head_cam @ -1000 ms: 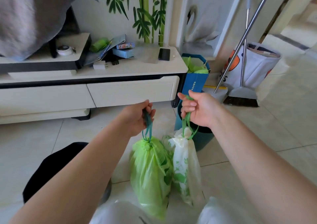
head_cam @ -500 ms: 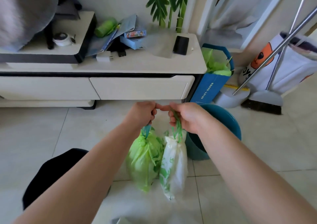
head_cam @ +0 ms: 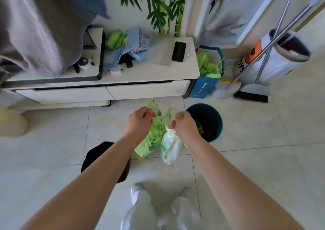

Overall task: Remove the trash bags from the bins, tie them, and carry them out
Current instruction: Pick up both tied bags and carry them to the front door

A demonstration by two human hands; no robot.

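Two tied trash bags hang below my hands above the tiled floor. My left hand (head_cam: pixel 139 121) grips the top of the green bag (head_cam: pixel 151 138). Beside it, my right hand (head_cam: pixel 184 126) holds the drawstring of the white bag with green print (head_cam: pixel 169 147). The bags touch each other. A round teal bin (head_cam: pixel 208 122) stands on the floor just right of my right hand, with no bag in it. A black bin (head_cam: pixel 95 157) sits partly hidden under my left forearm.
A low white cabinet (head_cam: pixel 149 78) runs along the wall ahead, with a phone (head_cam: pixel 179 51) and clutter on top. A blue bag with green liners (head_cam: pixel 207 75), a broom (head_cam: pixel 253 94) and a white bag (head_cam: pixel 274 60) stand at right. My shoes (head_cam: pixel 139 192) are below.
My view has tilted down and risen, as if I stood up. Both hands stay close together, gripping the bags, which now hang lower in the frame.
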